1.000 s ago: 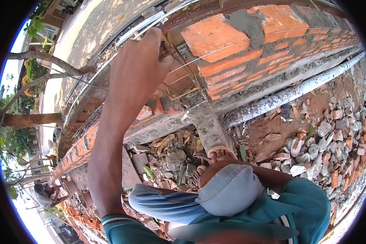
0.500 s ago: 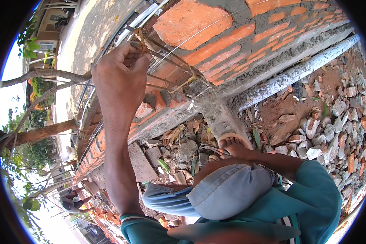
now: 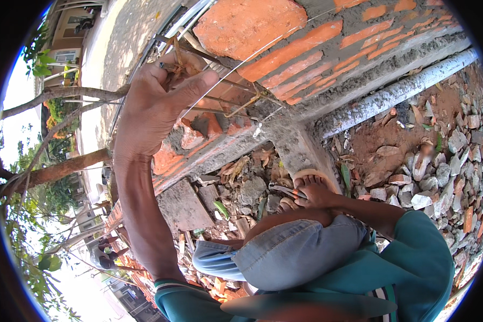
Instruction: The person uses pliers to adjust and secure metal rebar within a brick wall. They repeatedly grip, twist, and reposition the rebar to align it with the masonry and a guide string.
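Note:
My left hand (image 3: 158, 99) is raised at a rusty steel rebar cage (image 3: 236, 110), its fingers bent and closed around the end of a bar and small wire there; exactly what they pinch is partly hidden. A thin white string (image 3: 268, 44) runs beside my fingers, across the face of a red brick wall (image 3: 252, 27) with grey mortar. Lower down, my right hand (image 3: 317, 196) grips pliers (image 3: 292, 192) with orange on the handles, jaws pointing left, close to my bare toes and bent knee.
A concrete footing (image 3: 295, 147) branches toward me; a white pipe (image 3: 386, 99) runs along the wall. Broken stone and brick (image 3: 440, 177) lie right, a flat slab (image 3: 182, 209) left-centre. Tree branches (image 3: 64, 99) and a paved path (image 3: 129, 27) are left. Another person (image 3: 104, 255) crouches at lower left.
My left hand has shifted its grip on the rebar, thumb now stretched further right toward the string. My right hand with the pliers has come into clearer view by my foot. The view has tilted slightly.

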Motion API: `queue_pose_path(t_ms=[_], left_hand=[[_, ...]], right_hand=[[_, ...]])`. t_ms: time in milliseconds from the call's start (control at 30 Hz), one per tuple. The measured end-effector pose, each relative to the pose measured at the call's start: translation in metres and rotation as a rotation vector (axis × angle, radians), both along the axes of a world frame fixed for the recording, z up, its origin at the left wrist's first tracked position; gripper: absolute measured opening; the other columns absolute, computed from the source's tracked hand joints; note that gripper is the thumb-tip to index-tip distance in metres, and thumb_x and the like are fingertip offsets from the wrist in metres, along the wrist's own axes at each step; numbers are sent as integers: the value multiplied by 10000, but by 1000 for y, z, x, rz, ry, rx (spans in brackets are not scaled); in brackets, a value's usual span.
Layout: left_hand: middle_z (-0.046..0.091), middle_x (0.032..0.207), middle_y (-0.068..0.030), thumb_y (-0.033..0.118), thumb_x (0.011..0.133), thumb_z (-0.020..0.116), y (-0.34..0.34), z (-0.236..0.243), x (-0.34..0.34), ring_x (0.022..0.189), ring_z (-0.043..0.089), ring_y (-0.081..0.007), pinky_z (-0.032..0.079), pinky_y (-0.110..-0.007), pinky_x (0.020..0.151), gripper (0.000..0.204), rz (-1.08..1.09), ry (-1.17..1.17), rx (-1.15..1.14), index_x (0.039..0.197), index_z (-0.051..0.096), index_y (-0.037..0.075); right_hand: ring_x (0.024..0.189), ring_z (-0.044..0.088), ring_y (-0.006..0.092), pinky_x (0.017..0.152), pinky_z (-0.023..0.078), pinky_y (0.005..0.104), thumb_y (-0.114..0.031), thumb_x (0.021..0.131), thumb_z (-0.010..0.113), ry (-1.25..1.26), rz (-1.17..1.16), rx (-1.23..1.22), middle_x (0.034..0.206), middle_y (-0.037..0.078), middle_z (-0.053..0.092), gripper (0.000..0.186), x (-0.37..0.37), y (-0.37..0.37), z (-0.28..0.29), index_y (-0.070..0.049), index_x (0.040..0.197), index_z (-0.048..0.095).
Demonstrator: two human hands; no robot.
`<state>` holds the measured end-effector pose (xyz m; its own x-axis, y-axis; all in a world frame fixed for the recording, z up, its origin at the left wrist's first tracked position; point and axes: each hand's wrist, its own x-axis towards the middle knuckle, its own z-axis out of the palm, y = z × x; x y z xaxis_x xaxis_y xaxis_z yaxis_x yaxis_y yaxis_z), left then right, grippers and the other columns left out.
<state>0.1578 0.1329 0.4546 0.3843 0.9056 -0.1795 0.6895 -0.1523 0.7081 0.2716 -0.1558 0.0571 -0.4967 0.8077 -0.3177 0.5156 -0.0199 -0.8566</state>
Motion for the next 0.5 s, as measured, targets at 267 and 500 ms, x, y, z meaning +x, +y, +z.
queue_pose_path(t_ms=[267, 500], left_hand=[[751, 993, -214, 297, 881, 824, -24, -14, 21, 927, 746, -288, 552, -423, 794, 410, 118, 311, 655, 1037, 699, -61], [734, 964, -159, 188, 893, 768, -44, 0, 3, 972, 703, -355, 511, -484, 887, 214, 9, 630, 899, 1016, 723, 19]], right_hand=[[1341, 425, 481, 1103, 312, 590, -425, 918, 673, 102, 3, -103, 1418, 325, 508, 554, 5, 2, -3, 10, 1258, 635], [1370, 428, 497, 1125, 300, 585, -410, 931, 663, 105, 6, -65, 1472, 312, 493, 588, 8, 3, 0, 25, 1325, 613]])
